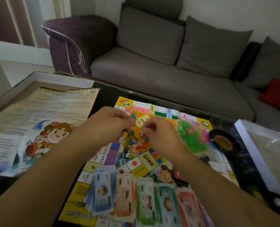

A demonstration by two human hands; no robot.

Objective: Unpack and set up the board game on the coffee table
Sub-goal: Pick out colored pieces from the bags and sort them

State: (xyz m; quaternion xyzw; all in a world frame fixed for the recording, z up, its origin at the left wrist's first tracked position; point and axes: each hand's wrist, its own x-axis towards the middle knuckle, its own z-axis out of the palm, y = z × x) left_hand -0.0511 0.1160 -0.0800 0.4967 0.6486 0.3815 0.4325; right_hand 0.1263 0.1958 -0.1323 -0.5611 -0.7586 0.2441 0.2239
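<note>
Colourful game board [152,145] under left hand [109,123], right hand [158,133]

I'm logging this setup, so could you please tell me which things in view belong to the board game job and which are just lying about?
Part of the job:
- game board
- play money stacks
- bag of green pieces
- rules sheet
- spinner disc
- box halves
- left hand and right hand, pinching something small

Just lying about:
- sofa
- red cushion

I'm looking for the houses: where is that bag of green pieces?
The bag of green pieces lies on the board's right side, between the right hand and the black dish.
</note>
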